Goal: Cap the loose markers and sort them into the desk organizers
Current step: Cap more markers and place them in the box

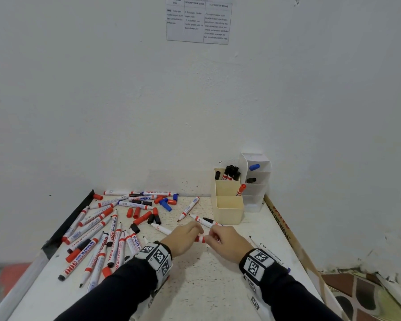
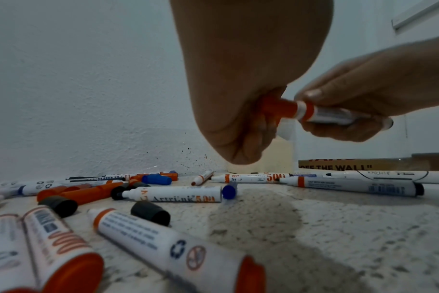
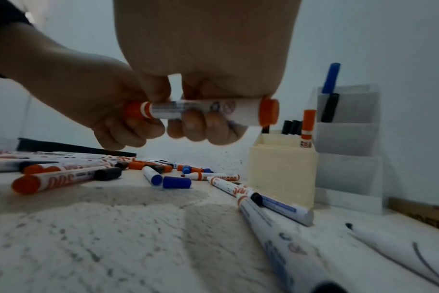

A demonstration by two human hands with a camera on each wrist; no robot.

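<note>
Both hands meet above the middle of the table. My right hand [image 1: 220, 239] grips the white barrel of a red marker [image 3: 206, 111], held level. My left hand [image 1: 185, 237] curls round the red cap [image 2: 278, 108], which sits on the marker's tip end. Only a short red piece of the marker [image 1: 200, 239] shows between the hands in the head view. The cream organizer [image 1: 228, 209] stands at the back right with several black-capped markers and one red one in it. Beside it the white tiered organizer [image 1: 256, 188] holds a blue and a black marker.
Many loose markers [image 1: 97, 237] and red, black and blue caps [image 1: 153, 212] lie scattered over the left and back of the table [image 1: 206, 286]. A few uncapped markers [image 1: 190, 208] lie in front of the cream organizer. A cardboard box edge [image 1: 280, 223] runs along the right side.
</note>
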